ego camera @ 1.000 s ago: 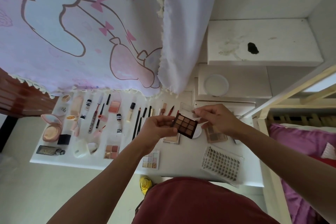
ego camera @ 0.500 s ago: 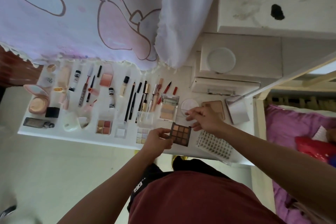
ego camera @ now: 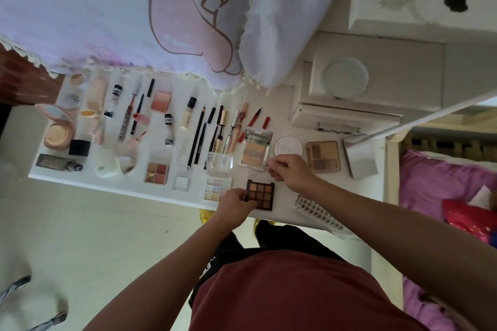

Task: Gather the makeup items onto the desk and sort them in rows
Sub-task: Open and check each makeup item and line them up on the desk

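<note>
Palette (ego camera: 261, 194) lowered to front edge of desk (ego camera: 121, 183), left hand (ego camera: 235, 205) gripping

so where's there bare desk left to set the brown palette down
Bare desk lies in front of the tan palette and silver case, and between the brown palette and lash tray. Left of the pastel palette it is crowded.

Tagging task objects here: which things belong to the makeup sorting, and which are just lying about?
Job: brown eyeshadow palette, held by left hand; clear lid, pinched by right hand; pastel palette; lash tray; desk.
Just around: cartoon curtain; purple bedding; round dish on cabinet.
</note>
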A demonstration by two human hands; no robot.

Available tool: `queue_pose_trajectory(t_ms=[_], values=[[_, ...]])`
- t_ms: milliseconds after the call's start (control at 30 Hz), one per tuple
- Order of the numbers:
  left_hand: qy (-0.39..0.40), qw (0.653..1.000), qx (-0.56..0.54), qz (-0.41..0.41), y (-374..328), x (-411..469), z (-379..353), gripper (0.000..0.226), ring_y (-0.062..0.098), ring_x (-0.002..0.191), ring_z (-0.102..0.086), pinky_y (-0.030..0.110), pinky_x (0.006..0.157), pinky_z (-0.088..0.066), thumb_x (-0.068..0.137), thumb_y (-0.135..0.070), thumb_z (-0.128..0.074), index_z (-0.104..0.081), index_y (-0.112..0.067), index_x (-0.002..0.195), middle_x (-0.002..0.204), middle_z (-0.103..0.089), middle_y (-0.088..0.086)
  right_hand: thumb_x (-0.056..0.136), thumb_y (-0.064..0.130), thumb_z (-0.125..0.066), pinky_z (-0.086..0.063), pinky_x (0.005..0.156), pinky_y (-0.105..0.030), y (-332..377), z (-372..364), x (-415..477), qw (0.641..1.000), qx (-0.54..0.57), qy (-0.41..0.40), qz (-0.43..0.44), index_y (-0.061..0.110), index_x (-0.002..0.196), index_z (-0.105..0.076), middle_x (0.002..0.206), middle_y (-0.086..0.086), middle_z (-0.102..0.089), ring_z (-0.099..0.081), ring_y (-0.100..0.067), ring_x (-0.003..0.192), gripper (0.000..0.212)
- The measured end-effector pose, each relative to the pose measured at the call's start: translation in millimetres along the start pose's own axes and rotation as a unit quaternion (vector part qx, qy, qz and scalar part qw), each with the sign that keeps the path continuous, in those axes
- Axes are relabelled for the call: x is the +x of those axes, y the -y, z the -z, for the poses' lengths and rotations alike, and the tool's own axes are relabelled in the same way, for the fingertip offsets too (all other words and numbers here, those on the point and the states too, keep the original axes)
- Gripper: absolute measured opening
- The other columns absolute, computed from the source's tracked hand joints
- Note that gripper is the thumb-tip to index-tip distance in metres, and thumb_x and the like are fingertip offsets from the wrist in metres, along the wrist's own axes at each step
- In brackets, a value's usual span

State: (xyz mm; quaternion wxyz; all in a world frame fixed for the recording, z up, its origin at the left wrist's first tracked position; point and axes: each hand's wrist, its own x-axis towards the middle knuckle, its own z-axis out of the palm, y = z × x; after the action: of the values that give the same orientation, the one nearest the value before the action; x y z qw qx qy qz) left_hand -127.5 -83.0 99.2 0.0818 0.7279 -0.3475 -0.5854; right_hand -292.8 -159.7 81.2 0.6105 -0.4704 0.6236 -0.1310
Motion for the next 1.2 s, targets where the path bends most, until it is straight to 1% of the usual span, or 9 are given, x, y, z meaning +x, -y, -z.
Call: queue_pose_trajectory(t_ms=[200,333,467,567,667,800,900,1033,1200], values=[[0.01,1.0,0.01,0.001,-6,2,-2,0.016,0.03,0.098,-0.063,0.044,0.092,-0.052,0.086,-0.013,-0.066,-0.058,-0.018,0.098,0.095,-0.063,0.003,0.094,0.034,-0.064,-0.056,0.086,-0.05,-6,5,7,0.998,-0.062,-0.015,0.007,0.021,0.093,-0.069,0.081,-0.005,-0.069,-0.064,-0.019,0.078,0.013],[0.0,1.0,0.021,0.007,-7,4,1,0.035,0.032,0.103,-0.061,0.045,0.094,-0.051,0.087,-0.014,-0.064,-0.059,-0.005,0.12,0.106,-0.059,0.006,0.093,0.037,-0.063,-0.055,0.08,-0.039,-7,17,2,0.994,-0.106,-0.034,0.025,0.016,0.107,-0.069,0.079,0.011,-0.061,-0.061,-0.012,0.079,0.026],[-0.033,0.999,0.043,-0.001,-12,6,6,0.043,0.03,0.104,-0.062,0.045,0.093,-0.052,0.088,-0.018,-0.062,-0.055,-0.007,0.129,0.118,-0.058,0.007,0.094,0.034,-0.064,-0.043,0.068,-0.021,-10,40,-5,0.983,-0.159,-0.085,0.043,0.014,0.112,-0.069,0.085,0.008,-0.064,-0.057,-0.003,0.073,0.028],[-0.048,0.997,0.056,-0.036,-23,7,9,0.037,0.026,0.1,-0.063,0.043,0.089,-0.054,0.089,-0.018,-0.062,-0.059,-0.009,0.124,0.116,-0.06,0.005,0.093,0.034,-0.063,-0.05,0.081,-0.028,-16,63,-10,0.965,-0.217,-0.127,0.072,0.02,0.106,-0.071,0.098,0.005,-0.071,-0.064,-0.011,0.088,0.021],[-0.059,0.993,0.073,-0.069,-37,10,9,0.033,0.02,0.101,-0.061,0.042,0.09,-0.054,0.089,-0.016,-0.06,-0.061,-0.011,0.121,0.115,-0.063,0.005,0.088,0.031,-0.063,-0.053,0.08,-0.036,-19,77,-15,0.937,-0.305,-0.14,0.095,0.021,0.098,-0.066,0.093,0.003,-0.068,-0.062,-0.018,0.089,0.014],[-0.062,0.987,0.1,-0.105,-51,15,9,0.032,0.015,0.096,-0.058,0.029,0.081,-0.051,0.091,-0.016,-0.058,-0.061,-0.01,0.122,0.112,-0.062,0.002,0.084,0.031,-0.064,-0.045,0.091,-0.037,-7,72,-6,0.895,-0.428,-0.082,0.095,0.023,0.134,-0.05,0.134,0.002,-0.05,-0.044,-0.022,0.124,0.053],[-0.066,0.986,0.102,-0.118,-59,15,10,0.031,0.015,0.092,-0.06,0.03,0.08,-0.053,0.091,-0.016,-0.058,-0.062,-0.01,0.121,0.11,-0.063,0.002,0.082,0.031,-0.068,-0.041,0.101,-0.038,2,60,10,0.866,-0.49,-0.049,0.09,0.02,0.15,-0.029,0.153,0.001,-0.031,-0.03,-0.021,0.137,0.078],[-0.073,0.987,0.09,-0.112,-60,11,14,0.029,0.019,0.095,-0.064,0.042,0.087,-0.056,0.09,-0.018,-0.06,-0.063,-0.012,0.118,0.109,-0.064,0.002,0.078,0.04,-0.075,-0.039,0.102,-0.041,2,50,28,0.843,-0.531,-0.038,0.078,0.017,0.152,-0.019,0.154,-0.003,-0.027,-0.03,-0.026,0.136,0.096],[-0.084,0.988,0.082,-0.096,-51,4,23,0.028,0.022,0.097,-0.064,0.045,0.09,-0.054,0.09,-0.02,-0.06,-0.063,-0.015,0.118,0.108,-0.063,0.0,0.074,0.04,-0.075,-0.037,0.101,-0.042,-7,51,29,0.824,-0.561,-0.046,0.067,0.016,0.152,-0.016,0.151,-0.006,-0.03,-0.032,-0.028,0.134,0.1]])
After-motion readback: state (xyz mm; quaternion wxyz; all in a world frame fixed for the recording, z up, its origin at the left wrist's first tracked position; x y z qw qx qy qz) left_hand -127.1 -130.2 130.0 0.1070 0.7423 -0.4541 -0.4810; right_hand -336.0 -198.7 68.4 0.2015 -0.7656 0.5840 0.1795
